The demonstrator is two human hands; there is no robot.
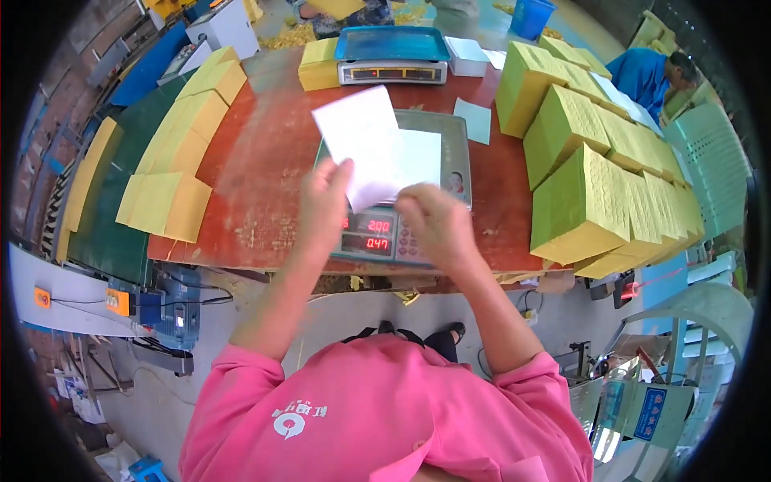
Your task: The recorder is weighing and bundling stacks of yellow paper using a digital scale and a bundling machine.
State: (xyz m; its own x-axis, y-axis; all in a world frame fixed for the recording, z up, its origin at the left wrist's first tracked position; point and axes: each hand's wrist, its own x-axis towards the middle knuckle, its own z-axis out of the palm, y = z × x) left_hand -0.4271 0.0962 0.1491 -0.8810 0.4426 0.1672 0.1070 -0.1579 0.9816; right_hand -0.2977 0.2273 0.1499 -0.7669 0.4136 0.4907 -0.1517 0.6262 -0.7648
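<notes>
My left hand [325,193] is closed on white paper [361,132], thumb on top, and tilts it above a digital scale [458,189]. Curled and slightly blurred, my right hand [438,225] grips the paper's lower right corner; its fingertips are partly hidden. Beneath the raised paper, a pale bluish-white paper stack [422,157] lies on the scale's pan. The scale's lit red display and its keys show between my wrists. A loose pale blue sheet [474,120] rests on the red table [257,153], just right of the scale.
Yellow paper stacks [181,128] line the table's left side, with taller yellow stacks [586,193] along the right. A second scale [392,60] with a blue pan stands at the back, beside a white stack [466,58]. A person in blue [642,76] bends at the far right.
</notes>
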